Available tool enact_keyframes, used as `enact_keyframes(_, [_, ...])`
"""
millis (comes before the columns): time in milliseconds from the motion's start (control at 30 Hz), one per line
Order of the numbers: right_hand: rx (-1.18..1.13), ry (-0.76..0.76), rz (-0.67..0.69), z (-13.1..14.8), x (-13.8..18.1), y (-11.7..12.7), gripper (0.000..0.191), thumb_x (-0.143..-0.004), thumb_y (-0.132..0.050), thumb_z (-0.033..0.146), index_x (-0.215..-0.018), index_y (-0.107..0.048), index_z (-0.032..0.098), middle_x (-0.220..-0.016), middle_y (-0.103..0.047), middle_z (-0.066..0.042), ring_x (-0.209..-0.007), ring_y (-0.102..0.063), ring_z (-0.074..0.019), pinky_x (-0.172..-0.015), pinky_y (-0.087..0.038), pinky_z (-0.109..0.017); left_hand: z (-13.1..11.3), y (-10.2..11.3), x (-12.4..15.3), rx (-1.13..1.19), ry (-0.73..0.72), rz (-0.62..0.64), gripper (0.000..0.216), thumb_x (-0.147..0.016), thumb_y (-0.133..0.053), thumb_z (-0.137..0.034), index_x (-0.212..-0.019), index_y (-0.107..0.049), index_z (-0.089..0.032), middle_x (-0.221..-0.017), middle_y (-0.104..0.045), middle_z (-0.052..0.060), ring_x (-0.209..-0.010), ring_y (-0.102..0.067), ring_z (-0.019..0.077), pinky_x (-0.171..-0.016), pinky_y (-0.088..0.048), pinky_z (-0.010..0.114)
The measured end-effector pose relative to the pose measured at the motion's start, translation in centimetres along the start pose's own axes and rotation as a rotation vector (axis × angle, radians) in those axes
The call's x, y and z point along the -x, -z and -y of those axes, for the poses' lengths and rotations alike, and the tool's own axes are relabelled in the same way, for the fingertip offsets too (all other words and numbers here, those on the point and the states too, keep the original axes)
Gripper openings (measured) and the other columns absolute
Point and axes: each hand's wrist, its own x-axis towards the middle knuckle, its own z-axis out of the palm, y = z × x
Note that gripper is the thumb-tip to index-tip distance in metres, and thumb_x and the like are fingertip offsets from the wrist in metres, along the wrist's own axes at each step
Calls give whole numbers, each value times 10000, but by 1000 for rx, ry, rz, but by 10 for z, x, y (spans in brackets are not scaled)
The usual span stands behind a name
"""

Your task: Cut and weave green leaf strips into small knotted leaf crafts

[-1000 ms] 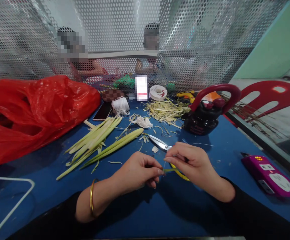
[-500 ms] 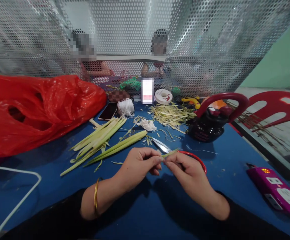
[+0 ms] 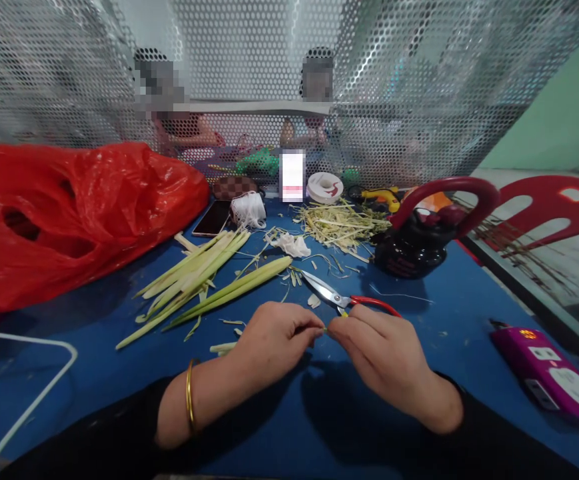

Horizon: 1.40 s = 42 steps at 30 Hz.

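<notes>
My left hand (image 3: 279,340) and my right hand (image 3: 382,360) meet over the near middle of the table, fingertips nearly touching. Both are closed in a pinch on a thin green plant strip (image 3: 326,329), of which only a tiny bit shows between the fingers. Just beyond my right hand lie red-handled scissors (image 3: 326,288), blades toward the far left. Long pale green leaf blades (image 3: 194,273) are piled to the left, with a greener bundle (image 3: 236,291) beside them. Near my left wrist is a short pale stalk piece (image 3: 222,348).
A red plastic bag (image 3: 84,213) fills the far left. At the back are a phone (image 3: 212,219), white thread (image 3: 248,210), a ribbon roll (image 3: 325,187) and a heap of plant scraps (image 3: 342,223). Right are a dark jug (image 3: 412,247) and a purple power strip (image 3: 549,373).
Both hands have turned more palm-down, and the strip that stuck out above my right fingers is now mostly hidden. The scissors and the short stalk piece show more. The view has shifted slightly.
</notes>
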Motion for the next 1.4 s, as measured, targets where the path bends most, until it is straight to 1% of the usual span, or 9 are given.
enact_keyframes(133, [-360, -146, 109, -8, -6, 2, 251, -928, -446, 163, -764, -635, 182, -671, -563, -12, -619, -503, -129, -570, -375, -247, -4, 2, 0, -29, -89, 144, 166, -775, -597, -166, -709, -739, -223, -658, -690, 6, -611, -610, 139, -602, -418, 218])
enact_keyframes(233, [-687, -407, 173, -13, -13, 4, 203, -870, -560, 236, -680, -609, 186, -634, -573, 9, -603, -507, -120, -575, -391, -241, -6, 2, 0, 155, 6, 230, 157, -800, -586, -218, -716, -715, -191, -636, -652, 0, -531, -571, 112, -550, -427, 206])
enact_keyframes(367, [-1066, -799, 196, -10, -18, 1, 231, -771, -657, 343, -627, -580, 180, -535, -477, 53, -477, -387, -78, -469, -317, -213, -4, 0, -1, 392, 122, 129, 141, -817, -581, -256, -755, -675, -170, -617, -607, -15, -506, -544, 95, -523, -444, 196])
enact_keyframes(467, [-1207, -919, 210, -5, -16, -6, 266, -748, -677, 406, -642, -565, 189, -452, -299, 109, -400, -208, -56, -391, -171, -204, -3, -1, -1, 393, 90, 13, 152, -840, -572, -273, -763, -656, -171, -643, -607, -19, -527, -544, 85, -522, -432, 181])
enact_keyframes(533, [-1182, -882, 206, -2, -13, -11, 274, -795, -630, 431, -677, -590, 186, -454, -295, 105, -399, -199, -60, -383, -163, -206, -3, -1, -1, 354, 57, -49, 165, -854, -561, -281, -766, -648, -172, -668, -618, -18, -537, -549, 82, -525, -428, 178])
enact_keyframes(700, [-777, -524, 72, 2, -4, -16, 214, -908, -518, 276, -730, -600, 190, -690, -594, -10, -635, -531, -130, -596, -441, -246, 0, -3, 1, 173, 1, -161, 180, -878, -535, -268, -818, -676, -174, -691, -649, -13, -566, -569, 88, -567, -432, 182])
enact_keyframes(933, [-356, -83, -104, 5, 3, -13, 170, -898, -489, 56, -929, -596, 186, -968, -571, -78, -880, -580, -170, -751, -485, -293, 5, -6, 1, 25, -107, -217, 157, -867, -545, -211, -869, -699, -181, -688, -670, -26, -607, -596, 94, -585, -424, 179])
enact_keyframes(1033, [-370, -30, -140, 3, 3, -14, 199, -883, -496, 20, -960, -571, 187, -1080, -585, -99, -976, -585, -181, -837, -492, -315, 5, -7, 2, 12, -126, -226, 166, -849, -542, -149, -857, -705, -179, -680, -675, -31, -600, -600, 87, -582, -419, 173])
enact_keyframes(1400, [-460, -29, -98, 7, 0, -13, 189, -889, -479, 4, -963, -546, 165, -965, -591, -85, -918, -582, -169, -815, -509, -315, 3, -7, 3, -23, -138, -247, 145, -845, -576, -156, -824, -719, -168, -644, -661, -37, -576, -579, 82, -575, -403, 179])
